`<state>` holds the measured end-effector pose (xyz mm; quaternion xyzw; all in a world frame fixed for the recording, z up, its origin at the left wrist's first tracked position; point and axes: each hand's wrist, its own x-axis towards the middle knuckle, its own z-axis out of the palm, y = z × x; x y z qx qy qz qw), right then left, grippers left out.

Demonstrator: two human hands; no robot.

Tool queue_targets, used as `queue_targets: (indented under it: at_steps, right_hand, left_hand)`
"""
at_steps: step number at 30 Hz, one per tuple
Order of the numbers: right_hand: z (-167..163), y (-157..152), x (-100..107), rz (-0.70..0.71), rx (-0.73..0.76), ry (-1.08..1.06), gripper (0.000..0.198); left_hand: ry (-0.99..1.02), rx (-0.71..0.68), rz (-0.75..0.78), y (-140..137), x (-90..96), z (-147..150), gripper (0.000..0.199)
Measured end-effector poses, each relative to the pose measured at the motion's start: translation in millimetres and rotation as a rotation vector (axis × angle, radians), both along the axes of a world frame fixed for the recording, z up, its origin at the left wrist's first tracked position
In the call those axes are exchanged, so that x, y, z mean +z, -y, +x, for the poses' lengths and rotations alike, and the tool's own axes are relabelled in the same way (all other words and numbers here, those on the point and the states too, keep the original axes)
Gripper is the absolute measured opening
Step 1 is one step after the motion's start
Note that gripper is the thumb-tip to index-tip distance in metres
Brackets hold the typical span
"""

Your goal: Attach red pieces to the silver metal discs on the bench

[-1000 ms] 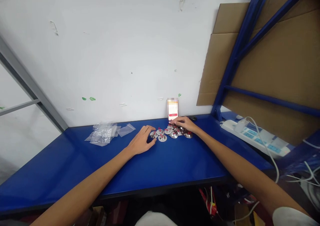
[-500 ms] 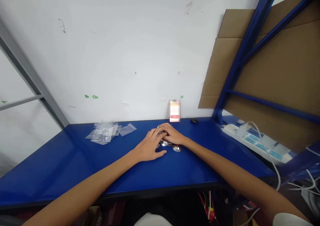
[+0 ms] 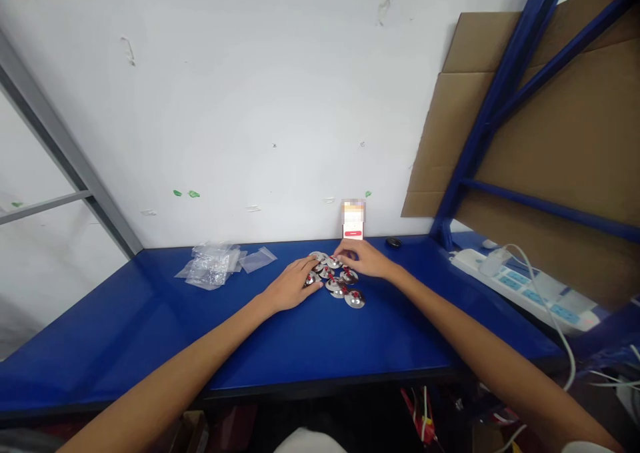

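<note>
Several shiny, domed finger cymbals (image 3: 355, 299) with red cords lie in a loose cluster on the blue table (image 3: 280, 346), some overlapping. My left hand (image 3: 291, 285) is open at the left side of the cluster, its fingers stretched over the nearest cymbals and its thumb apart. My right hand (image 3: 367, 258) is at the far right side. Its thumb and fingertips come together at the red cord of one cymbal (image 3: 334, 262). The fingers partly hide this contact.
Clear plastic bags (image 3: 213, 266) lie to the left. A lit phone (image 3: 353, 223) leans on the wall behind the cymbals, with a small black object (image 3: 393, 242) to its right. A white power strip (image 3: 520, 289) with cables, a blue frame (image 3: 493, 116) and cardboard (image 3: 425, 153) stand right.
My hands have moved apart from their overlapped position, uncovering more of the cymbals. The right hand has shifted right and the left slightly left. The view has shifted a little.
</note>
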<state>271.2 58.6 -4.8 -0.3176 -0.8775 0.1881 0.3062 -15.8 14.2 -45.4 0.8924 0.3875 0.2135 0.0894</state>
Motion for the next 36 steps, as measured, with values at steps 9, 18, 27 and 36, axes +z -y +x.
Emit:
queue_targets:
  at_steps: [9,18,27,36]
  right_hand:
    - [28,19,32,-0.521,0.189,0.427,0.044]
    - [15,25,20,-0.335,0.198,0.443,0.031]
    - [4,28,20,-0.223,0.272,0.313,0.010]
    - [7,28,22,-0.360,0.228,0.067,0.019]
  left_hand:
    - [0.060,-0.092,0.018,-15,2.0,-15,0.046]
    - [0.073,0.067,0.274,1,18.4,-2,0.033]
    - [0.020,0.027,0.287,6,21.2,2,0.024]
    - [0.151,0.089,0.275,6,21.3,1,0.018]
